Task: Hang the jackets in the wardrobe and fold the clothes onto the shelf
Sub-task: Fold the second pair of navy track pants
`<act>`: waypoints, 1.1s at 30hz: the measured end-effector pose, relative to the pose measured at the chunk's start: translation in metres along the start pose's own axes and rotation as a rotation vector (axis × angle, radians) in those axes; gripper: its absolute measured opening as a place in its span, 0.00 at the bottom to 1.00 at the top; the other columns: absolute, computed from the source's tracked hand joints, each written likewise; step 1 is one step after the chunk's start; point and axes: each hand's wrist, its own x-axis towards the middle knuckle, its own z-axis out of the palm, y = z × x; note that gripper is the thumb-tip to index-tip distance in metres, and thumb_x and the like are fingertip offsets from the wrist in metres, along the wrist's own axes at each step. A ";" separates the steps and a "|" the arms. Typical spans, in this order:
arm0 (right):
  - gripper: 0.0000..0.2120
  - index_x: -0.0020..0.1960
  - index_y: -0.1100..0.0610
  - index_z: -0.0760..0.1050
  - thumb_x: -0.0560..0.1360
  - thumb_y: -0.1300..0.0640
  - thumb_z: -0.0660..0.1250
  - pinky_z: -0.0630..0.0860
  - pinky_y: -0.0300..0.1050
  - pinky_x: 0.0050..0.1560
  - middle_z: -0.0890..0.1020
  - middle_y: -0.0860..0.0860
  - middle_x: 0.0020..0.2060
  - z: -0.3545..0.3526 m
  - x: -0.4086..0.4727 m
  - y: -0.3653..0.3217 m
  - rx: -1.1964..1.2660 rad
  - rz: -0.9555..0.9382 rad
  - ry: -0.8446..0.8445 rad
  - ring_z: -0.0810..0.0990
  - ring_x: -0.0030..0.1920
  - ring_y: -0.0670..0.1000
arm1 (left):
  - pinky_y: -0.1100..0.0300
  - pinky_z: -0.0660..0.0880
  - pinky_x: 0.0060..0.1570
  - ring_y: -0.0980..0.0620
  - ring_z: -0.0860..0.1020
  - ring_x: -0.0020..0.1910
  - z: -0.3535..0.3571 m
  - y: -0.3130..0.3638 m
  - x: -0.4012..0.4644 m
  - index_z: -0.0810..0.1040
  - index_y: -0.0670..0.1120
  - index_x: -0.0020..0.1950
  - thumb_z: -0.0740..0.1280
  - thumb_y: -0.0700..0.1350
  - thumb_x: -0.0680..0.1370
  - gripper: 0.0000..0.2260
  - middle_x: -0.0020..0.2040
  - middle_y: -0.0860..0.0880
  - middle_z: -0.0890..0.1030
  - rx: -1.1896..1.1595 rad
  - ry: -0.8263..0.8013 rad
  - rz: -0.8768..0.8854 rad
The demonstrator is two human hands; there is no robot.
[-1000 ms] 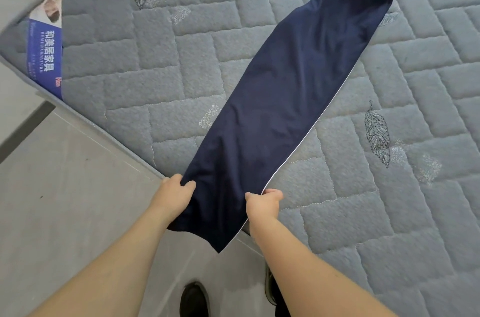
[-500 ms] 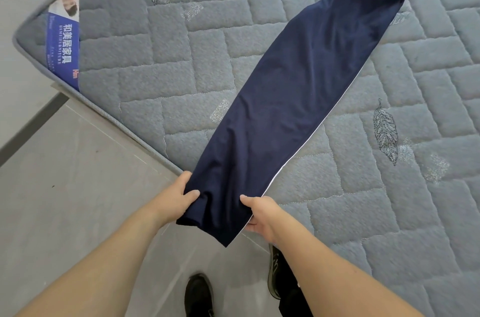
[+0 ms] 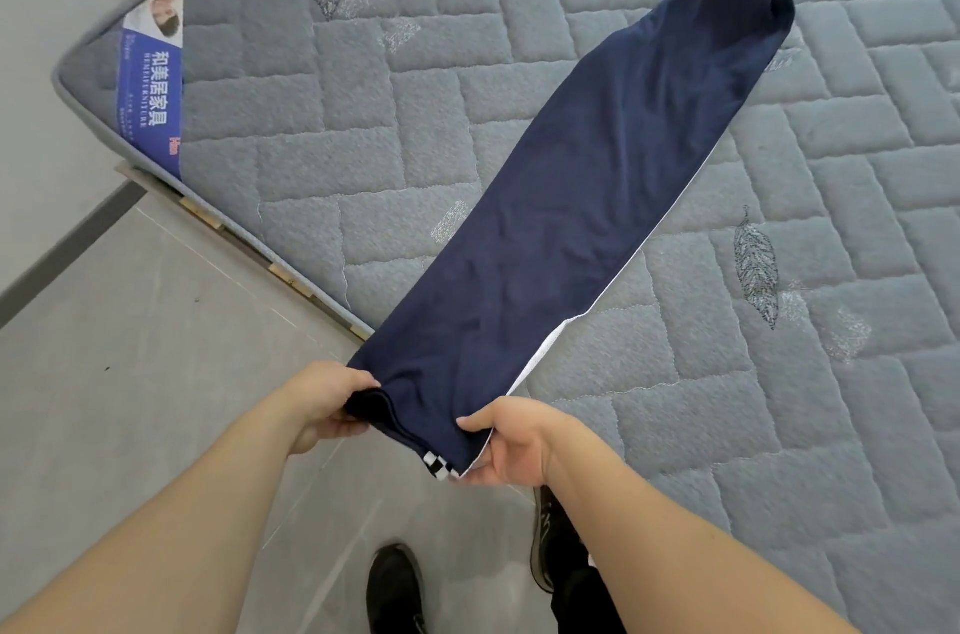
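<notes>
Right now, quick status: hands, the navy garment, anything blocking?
Left hand and right hand grip near end. Navy garment stretched long across mattress. Nothing in the way.

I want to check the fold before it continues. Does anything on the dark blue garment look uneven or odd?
Mostly neat: the navy garment lies flat and diagonal on the mattress. One oddity: along its right edge a white strip peeks out, wider near the right hand, so the layers seem slightly misaligned. The left hand grips the other corner.

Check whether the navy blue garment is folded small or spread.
Spread: the navy blue garment lies lengthwise as one long strip across the grey quilted mattress.
</notes>
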 end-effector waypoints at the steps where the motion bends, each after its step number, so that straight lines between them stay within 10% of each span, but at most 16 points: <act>1: 0.16 0.67 0.64 0.71 0.80 0.67 0.57 0.77 0.59 0.58 0.83 0.61 0.56 0.002 -0.006 -0.007 0.065 -0.019 -0.005 0.82 0.51 0.62 | 0.60 0.75 0.28 0.49 0.77 0.29 0.002 0.010 -0.004 0.76 0.40 0.47 0.64 0.35 0.78 0.02 0.33 0.44 0.78 -0.011 0.010 -0.015; 7: 0.24 0.66 0.59 0.66 0.74 0.75 0.57 0.80 0.51 0.28 0.83 0.61 0.40 -0.010 -0.046 -0.069 0.441 -0.210 0.278 0.82 0.28 0.57 | 0.65 0.65 0.22 0.51 0.71 0.22 0.037 0.125 -0.046 0.67 0.50 0.56 0.59 0.34 0.79 0.12 0.35 0.45 0.76 -0.110 0.061 0.162; 10: 0.10 0.53 0.60 0.72 0.77 0.68 0.56 0.81 0.54 0.36 0.83 0.57 0.30 -0.033 -0.084 -0.111 0.519 -0.302 0.266 0.82 0.31 0.57 | 0.68 0.65 0.19 0.56 0.72 0.19 0.073 0.189 -0.076 0.76 0.44 0.51 0.64 0.38 0.79 0.03 0.26 0.49 0.76 -0.053 0.026 0.234; 14: 0.16 0.48 0.63 0.75 0.78 0.67 0.48 0.79 0.52 0.51 0.86 0.59 0.40 -0.081 -0.131 -0.159 0.428 -0.454 0.176 0.85 0.43 0.57 | 0.63 0.73 0.32 0.54 0.78 0.30 0.112 0.253 -0.103 0.79 0.42 0.45 0.61 0.34 0.75 0.08 0.35 0.48 0.81 -0.134 -0.024 0.322; 18: 0.05 0.47 0.56 0.76 0.78 0.64 0.62 0.77 0.40 0.39 0.84 0.51 0.37 -0.122 -0.144 -0.193 -0.055 -0.578 0.248 0.81 0.35 0.48 | 0.57 0.77 0.48 0.52 0.79 0.43 0.145 0.305 -0.090 0.79 0.39 0.58 0.59 0.26 0.73 0.18 0.49 0.43 0.81 0.066 -0.121 0.473; 25: 0.13 0.55 0.60 0.78 0.79 0.52 0.64 0.77 0.55 0.58 0.81 0.57 0.53 -0.158 -0.116 -0.249 -0.146 -0.588 0.554 0.80 0.53 0.57 | 0.49 0.69 0.62 0.39 0.70 0.61 0.205 0.362 -0.030 0.82 0.56 0.47 0.71 0.58 0.71 0.09 0.58 0.47 0.73 0.721 0.500 0.565; 29: 0.09 0.56 0.60 0.75 0.81 0.55 0.62 0.72 0.48 0.43 0.79 0.58 0.49 -0.186 -0.127 -0.332 0.033 -0.683 0.592 0.74 0.42 0.53 | 0.44 0.77 0.57 0.40 0.81 0.52 0.246 0.454 -0.014 0.82 0.46 0.43 0.71 0.47 0.70 0.06 0.48 0.45 0.84 0.358 0.193 0.706; 33: 0.10 0.55 0.60 0.75 0.80 0.55 0.62 0.78 0.52 0.54 0.81 0.60 0.55 -0.224 -0.161 -0.437 0.135 -0.944 0.759 0.79 0.49 0.57 | 0.46 0.78 0.52 0.47 0.80 0.49 0.302 0.565 -0.006 0.76 0.47 0.51 0.70 0.48 0.73 0.10 0.49 0.48 0.81 0.210 0.078 0.965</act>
